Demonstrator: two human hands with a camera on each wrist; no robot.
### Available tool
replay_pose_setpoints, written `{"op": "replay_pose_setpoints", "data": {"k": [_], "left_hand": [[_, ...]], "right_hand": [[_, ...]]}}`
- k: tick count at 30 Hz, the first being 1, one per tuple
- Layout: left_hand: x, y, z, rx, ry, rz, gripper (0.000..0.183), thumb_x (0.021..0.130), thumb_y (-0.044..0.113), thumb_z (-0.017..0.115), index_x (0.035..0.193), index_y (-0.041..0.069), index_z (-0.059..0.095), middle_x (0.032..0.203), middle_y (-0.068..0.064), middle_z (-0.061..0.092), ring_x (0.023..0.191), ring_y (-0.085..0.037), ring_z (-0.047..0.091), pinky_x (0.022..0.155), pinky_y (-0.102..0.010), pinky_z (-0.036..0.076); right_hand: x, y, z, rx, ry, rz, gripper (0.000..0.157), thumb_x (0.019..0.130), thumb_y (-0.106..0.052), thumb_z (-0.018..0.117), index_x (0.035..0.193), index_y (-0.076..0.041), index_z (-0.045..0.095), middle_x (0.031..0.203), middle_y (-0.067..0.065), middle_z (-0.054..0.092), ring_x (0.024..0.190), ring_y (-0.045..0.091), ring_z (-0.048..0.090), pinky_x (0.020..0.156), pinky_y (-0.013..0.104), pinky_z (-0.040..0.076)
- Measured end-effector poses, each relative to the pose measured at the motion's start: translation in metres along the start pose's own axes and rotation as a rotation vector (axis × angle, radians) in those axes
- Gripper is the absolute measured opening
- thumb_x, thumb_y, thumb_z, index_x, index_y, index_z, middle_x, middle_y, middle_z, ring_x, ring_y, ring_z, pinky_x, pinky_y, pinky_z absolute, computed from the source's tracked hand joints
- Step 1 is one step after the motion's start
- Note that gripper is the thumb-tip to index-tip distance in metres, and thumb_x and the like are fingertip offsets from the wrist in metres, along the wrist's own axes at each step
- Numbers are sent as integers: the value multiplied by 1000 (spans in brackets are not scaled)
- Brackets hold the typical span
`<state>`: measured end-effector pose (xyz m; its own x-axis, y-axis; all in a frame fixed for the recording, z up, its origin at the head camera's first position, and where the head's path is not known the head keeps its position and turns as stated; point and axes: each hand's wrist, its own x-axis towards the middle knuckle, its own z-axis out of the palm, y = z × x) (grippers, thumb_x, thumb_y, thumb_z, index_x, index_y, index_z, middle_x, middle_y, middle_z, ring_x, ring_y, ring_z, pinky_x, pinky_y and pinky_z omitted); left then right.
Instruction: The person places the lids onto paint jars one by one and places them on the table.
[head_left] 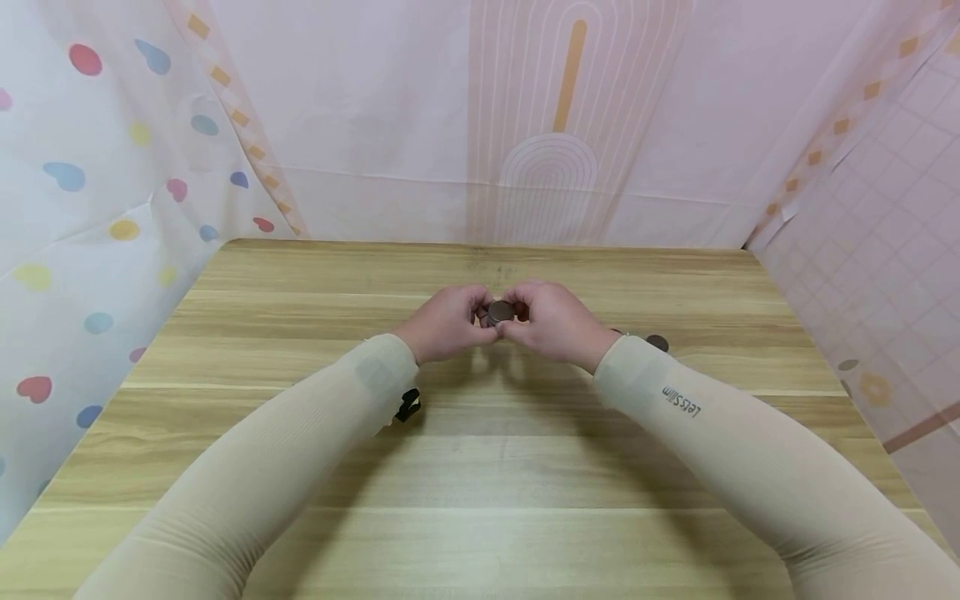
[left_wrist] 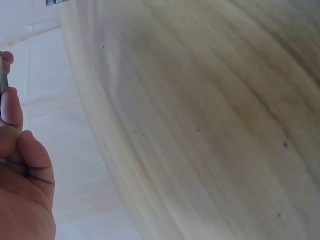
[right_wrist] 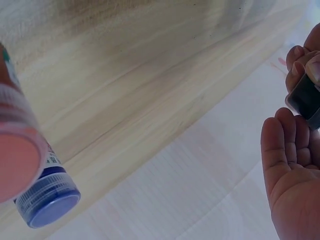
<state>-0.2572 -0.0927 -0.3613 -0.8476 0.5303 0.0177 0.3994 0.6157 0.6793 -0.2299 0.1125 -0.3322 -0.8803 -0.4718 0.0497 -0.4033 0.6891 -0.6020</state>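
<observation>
Near the middle of the table, my left hand [head_left: 452, 321] and right hand [head_left: 553, 323] meet around a small dark-capped bottle [head_left: 501, 312], its round top facing up. Thumbs and fingers curve about it from both sides. In the right wrist view, the dark cylinder of the bottle [right_wrist: 304, 100] lies between my right hand [right_wrist: 290, 160] and the fingers of my left hand [right_wrist: 297, 62]. The left wrist view catches my left hand [left_wrist: 25, 170] at its left edge, with just a sliver of the bottle [left_wrist: 3, 80].
Two paint bottles stand close to my right wrist, one with a pink cap [right_wrist: 17, 165] and one with a blue cap [right_wrist: 50, 200]. From above, a dark round lid [head_left: 657, 342] shows beyond the right sleeve. A small black item [head_left: 408, 406] appears beside the left sleeve.
</observation>
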Motion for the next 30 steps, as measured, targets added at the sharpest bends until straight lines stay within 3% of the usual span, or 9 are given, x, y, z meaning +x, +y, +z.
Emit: {"op": "replay_pose_setpoints", "data": {"k": [12,16,20,25,30], "left_hand": [[1,1,0,-1,-2,20,18,93,23,78,99,10,67,88,-2,67,79,-16,58,73,-30,49],[0,1,0,-6,-6,50,16,95,21,76,105,11,69,92,-1,68,77,-15,58,70,-30,49],[-1,2,-1,0,-30,83,26,96,24,77,117,10,70,99,-1,72,79,-16,64,74,-34,55],[-5,0,-4,71,-85,38,58,96,35,78,143,8,58,130,-9,71,114,-25,70,101,-45,56],[-13,-3,-12,210,-93,-31,80,96,49,74,159,12,43,161,-7,50,149,-30,48,123,-50,38]], "right_hand": [[1,0,-1,-16,-2,5,21,98,-23,74,111,-7,73,100,7,64,87,19,59,76,32,50],[0,2,-3,5,-21,9,23,100,-24,72,115,-7,72,103,6,67,90,20,61,79,33,51],[-5,6,-8,30,-24,4,25,102,-24,70,120,-6,71,106,6,70,91,19,64,80,34,54],[-18,14,-22,51,-4,47,26,104,-24,67,122,-7,68,107,6,73,93,19,68,84,37,56],[-34,24,-41,37,16,122,27,105,-25,66,126,-8,67,109,8,73,94,21,68,86,38,55]]}}
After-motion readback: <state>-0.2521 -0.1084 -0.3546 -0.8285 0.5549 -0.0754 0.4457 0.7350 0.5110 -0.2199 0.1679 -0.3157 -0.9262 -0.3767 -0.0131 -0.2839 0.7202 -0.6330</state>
